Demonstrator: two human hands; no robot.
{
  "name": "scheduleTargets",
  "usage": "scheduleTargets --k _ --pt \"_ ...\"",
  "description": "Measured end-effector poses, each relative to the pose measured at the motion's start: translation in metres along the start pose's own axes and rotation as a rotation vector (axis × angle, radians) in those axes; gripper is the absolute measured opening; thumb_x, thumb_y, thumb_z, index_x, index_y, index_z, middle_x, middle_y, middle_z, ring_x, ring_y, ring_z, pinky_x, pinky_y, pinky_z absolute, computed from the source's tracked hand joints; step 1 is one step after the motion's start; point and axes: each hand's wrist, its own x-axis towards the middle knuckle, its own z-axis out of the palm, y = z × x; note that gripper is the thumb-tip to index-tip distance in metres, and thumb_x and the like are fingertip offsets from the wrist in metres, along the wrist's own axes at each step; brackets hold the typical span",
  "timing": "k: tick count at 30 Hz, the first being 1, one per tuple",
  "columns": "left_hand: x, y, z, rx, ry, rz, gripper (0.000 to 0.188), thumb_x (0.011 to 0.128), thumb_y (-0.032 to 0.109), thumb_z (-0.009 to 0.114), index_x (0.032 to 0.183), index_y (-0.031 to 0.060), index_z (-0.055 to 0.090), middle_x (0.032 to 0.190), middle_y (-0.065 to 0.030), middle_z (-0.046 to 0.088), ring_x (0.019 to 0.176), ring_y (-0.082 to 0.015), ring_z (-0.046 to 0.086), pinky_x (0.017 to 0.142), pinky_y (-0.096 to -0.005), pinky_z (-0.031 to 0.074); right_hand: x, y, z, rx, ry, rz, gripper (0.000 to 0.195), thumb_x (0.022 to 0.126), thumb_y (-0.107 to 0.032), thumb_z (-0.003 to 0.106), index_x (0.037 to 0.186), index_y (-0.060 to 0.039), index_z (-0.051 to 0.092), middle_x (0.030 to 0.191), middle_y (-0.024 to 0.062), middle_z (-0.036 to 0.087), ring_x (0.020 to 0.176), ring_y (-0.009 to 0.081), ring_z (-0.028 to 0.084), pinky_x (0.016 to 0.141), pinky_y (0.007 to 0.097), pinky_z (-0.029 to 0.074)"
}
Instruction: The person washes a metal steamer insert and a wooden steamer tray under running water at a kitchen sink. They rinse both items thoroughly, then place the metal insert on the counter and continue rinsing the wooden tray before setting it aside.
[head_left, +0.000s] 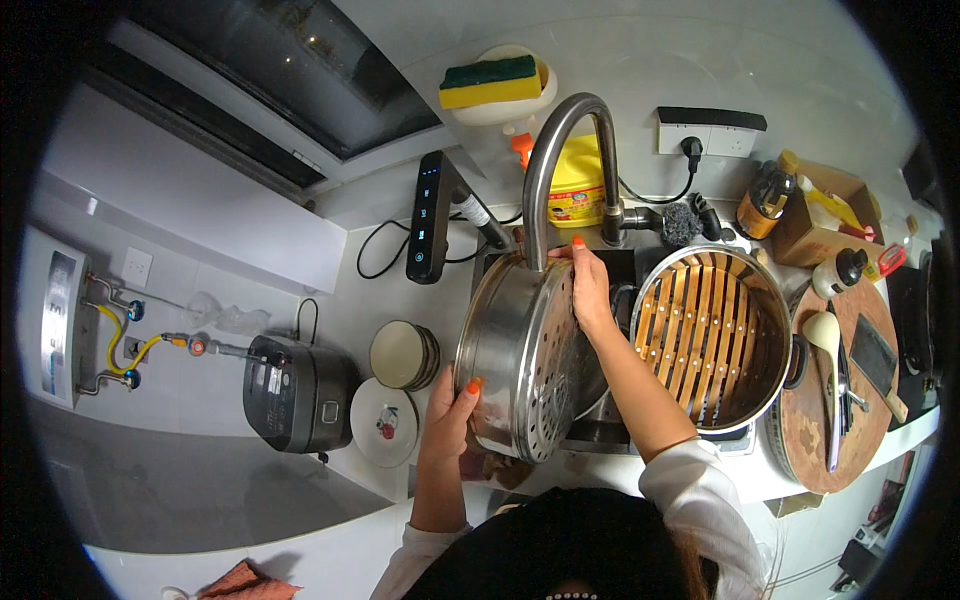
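Observation:
Both my hands hold a stainless steel steamer pot section (495, 345), tilted on its side over the sink, its perforated bottom facing right. My left hand (450, 412) grips its near left side, thumb on the metal wall. At the far rim on the right is my right hand (589, 289), just below the curved metal faucet (551, 150). The faucet's end meets the upper edge of the steamer in this view; whether they touch I cannot tell. Right of my right forearm stands a round steel pot (784, 300) with a slatted bamboo rack (694, 330) inside. The steamer hides much of the sink.
Stacked bowls (397, 354), a plate (384, 442) and a rice cooker (300, 394) stand left. A round wooden cutting board (810, 465) at right bears a cleaver (874, 356) and a ladle (823, 330). Behind are a yellow detergent jug (577, 180) and a sponge (491, 82).

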Motion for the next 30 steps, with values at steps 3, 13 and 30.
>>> scheduleTargets --k 3,13,30 --pt "0.003 0.015 0.005 0.047 0.038 -0.093 0.043 0.092 0.016 0.052 0.130 -0.0011 0.044 0.106 -0.0036 0.056 0.090 -0.0104 0.052 0.083 -0.0246 0.042 0.001 0.001 -0.001 -0.015 0.017 -0.021 0.059 0.097 -0.047 0.034 0.090 0.0042 0.063 0.083 0.0070 0.063 0.077 0.0138 0.055 0.076 0.0265 0.043" --pt "0.015 0.023 0.021 0.127 0.087 -0.081 0.024 0.097 0.027 0.048 0.094 0.0045 0.057 0.076 0.0086 0.045 0.067 -0.0019 0.039 0.060 -0.0174 0.033 -0.009 -0.058 -0.002 -0.172 -0.203 -0.322 0.035 0.093 -0.024 0.040 0.091 0.0025 0.063 0.090 0.0158 0.064 0.088 0.0320 0.057 0.082 0.0376 0.042" --pt "0.009 -0.009 -0.038 -0.026 0.088 -0.009 0.034 0.094 0.026 0.054 0.115 -0.0012 0.057 0.107 -0.0045 0.061 0.101 -0.0113 0.055 0.096 -0.0273 0.039 -0.006 -0.047 -0.010 0.258 -0.327 0.029 0.045 0.097 -0.036 0.044 0.100 0.0038 0.064 0.090 0.0046 0.064 0.084 0.0119 0.057 0.080 0.0244 0.043"
